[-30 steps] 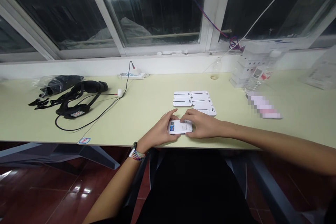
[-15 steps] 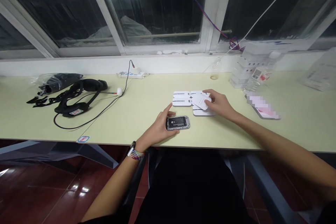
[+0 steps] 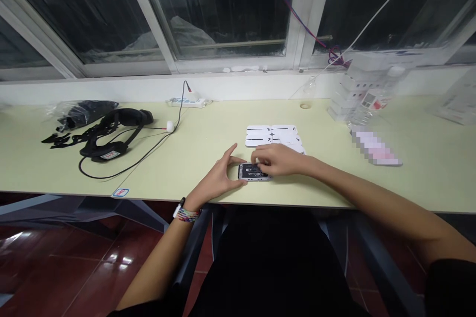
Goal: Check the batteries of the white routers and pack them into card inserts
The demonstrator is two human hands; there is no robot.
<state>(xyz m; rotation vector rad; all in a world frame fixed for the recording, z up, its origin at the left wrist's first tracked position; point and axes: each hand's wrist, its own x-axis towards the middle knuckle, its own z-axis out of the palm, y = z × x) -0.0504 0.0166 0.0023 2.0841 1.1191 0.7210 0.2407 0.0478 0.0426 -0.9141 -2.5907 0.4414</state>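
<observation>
A small pocket device (image 3: 253,172) lies on the pale green table (image 3: 193,158) near its front edge, back cover off, showing a black battery marked 3000. My left hand (image 3: 222,178) grips its left end with thumb and curled fingers, index finger raised. My right hand (image 3: 277,161) rests over its right end, fingertips pressed on the battery. Just behind the hands lie several white back covers (image 3: 273,136) in a flat group.
A black headset with its cable (image 3: 111,138) and a plastic bag of black parts (image 3: 80,113) sit at the left. A white power strip (image 3: 188,103) lies by the wall. Stacked white boxes and clear plastic bags (image 3: 362,91) stand at the right.
My right hand took the white cover off the device, carried it back to the covers behind, and has come back onto the exposed battery. My left hand kept hold of the device.
</observation>
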